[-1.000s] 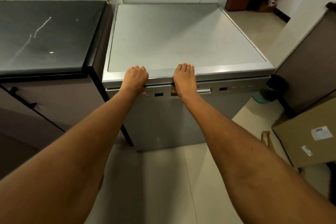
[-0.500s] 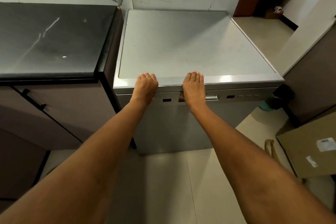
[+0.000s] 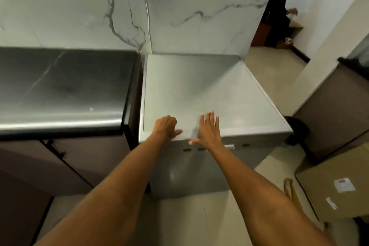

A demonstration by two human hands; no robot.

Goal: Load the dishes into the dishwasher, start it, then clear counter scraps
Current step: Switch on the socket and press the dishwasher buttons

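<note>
Both hands have lifted off the front lip of the dishwasher [image 3: 209,94], whose door is shut. Left hand [image 3: 166,127] hovers over its top edge, fingers curled, holding nothing; right hand [image 3: 208,131] is spread flat above it.

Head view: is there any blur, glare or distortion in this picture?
Head view: motion blur softens the right hand and left hand; glare streaks the front edge of the dark counter; the dishwasher door shows a soft reflection; wide-angle distortion tilts the walls.
</note>
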